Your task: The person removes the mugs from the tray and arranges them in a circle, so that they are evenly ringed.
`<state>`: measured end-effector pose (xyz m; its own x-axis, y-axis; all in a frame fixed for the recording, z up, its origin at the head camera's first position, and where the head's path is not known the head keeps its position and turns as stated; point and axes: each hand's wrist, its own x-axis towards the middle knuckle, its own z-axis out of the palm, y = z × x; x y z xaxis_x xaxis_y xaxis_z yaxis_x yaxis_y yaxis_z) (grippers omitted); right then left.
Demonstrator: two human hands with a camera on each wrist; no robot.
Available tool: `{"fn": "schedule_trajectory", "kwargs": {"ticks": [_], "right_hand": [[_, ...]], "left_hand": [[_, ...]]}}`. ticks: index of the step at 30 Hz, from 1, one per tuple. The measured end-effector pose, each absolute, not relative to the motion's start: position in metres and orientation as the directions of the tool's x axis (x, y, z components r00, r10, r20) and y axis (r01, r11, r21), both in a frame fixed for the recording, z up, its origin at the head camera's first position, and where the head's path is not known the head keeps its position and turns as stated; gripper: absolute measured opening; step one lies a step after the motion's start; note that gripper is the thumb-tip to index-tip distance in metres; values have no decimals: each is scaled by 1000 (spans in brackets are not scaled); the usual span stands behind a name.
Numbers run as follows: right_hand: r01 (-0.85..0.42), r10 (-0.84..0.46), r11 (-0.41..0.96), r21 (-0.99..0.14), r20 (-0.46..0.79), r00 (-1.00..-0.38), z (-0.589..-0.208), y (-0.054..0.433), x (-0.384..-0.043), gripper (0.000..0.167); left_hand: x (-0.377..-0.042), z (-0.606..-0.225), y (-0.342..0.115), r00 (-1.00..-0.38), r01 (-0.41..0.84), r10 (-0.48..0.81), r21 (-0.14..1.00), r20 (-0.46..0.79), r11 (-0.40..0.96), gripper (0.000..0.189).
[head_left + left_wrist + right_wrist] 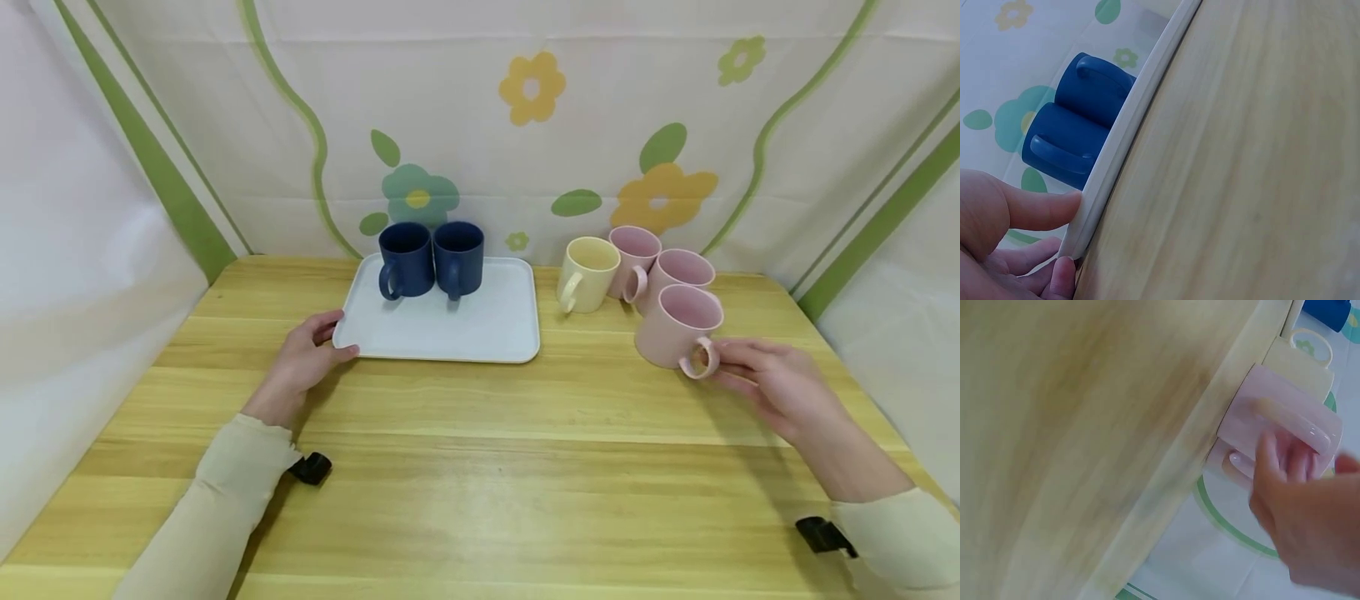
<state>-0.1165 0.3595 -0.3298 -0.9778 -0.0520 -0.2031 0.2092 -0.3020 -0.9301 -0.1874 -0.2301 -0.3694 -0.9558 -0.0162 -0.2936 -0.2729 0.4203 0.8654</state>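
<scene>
Dial = tabletop in head view, 12 is the far edge. My left hand (307, 358) sits at 10, thumb and fingers pinching the near-left corner of the white tray (480, 329), gap closed down to the rim. Tray is just off 12 toward 11, on the wooden table (480, 475).

On it, side by side and upright: left blue mug (411, 265), handle toward 7, and right blue mug (463, 265), handle toward 6.

My right hand (783, 387) is between 2 and 3, fingers partly extended at the handle of the near pink mug (663, 336). Can't tell if the grip is closed on it. That mug is at 2, handle toward 4–5.

Behind it toward 12: middle pink mug (684, 265). Far pink mug (633, 242) is toward 11 from that one, handle at 6. Yellow mug (592, 279) sits at 1, just beside the far pink one, handle toward 7, apart from the tray.

Flowered curtain (450, 92) hangs at 12.
</scene>
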Motion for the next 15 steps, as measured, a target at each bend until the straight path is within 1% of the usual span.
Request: {"fn": "schedule_trajectory", "kwargs": {"ticks": [4,6,10,15], "right_hand": [[81,68,-388,-918,-116,-991,-322,360,-115,25],[27,94,-415,-909,-73,-993,-317,360,-116,23],[-33,105,-438,-898,-15,-994,-310,354,-118,21],[-74,94,-372,-925,42,-995,-303,339,-124,19]], "left_hand": [[-188,-369,-228,-953,-284,-24,865,-301,414,79],[-188,-369,-227,-952,-288,-26,866,-304,409,79],[-189,-370,-228,-951,-293,-23,868,-310,401,80],[-188,-370,-229,-954,-284,-26,869,-299,406,79]]}}
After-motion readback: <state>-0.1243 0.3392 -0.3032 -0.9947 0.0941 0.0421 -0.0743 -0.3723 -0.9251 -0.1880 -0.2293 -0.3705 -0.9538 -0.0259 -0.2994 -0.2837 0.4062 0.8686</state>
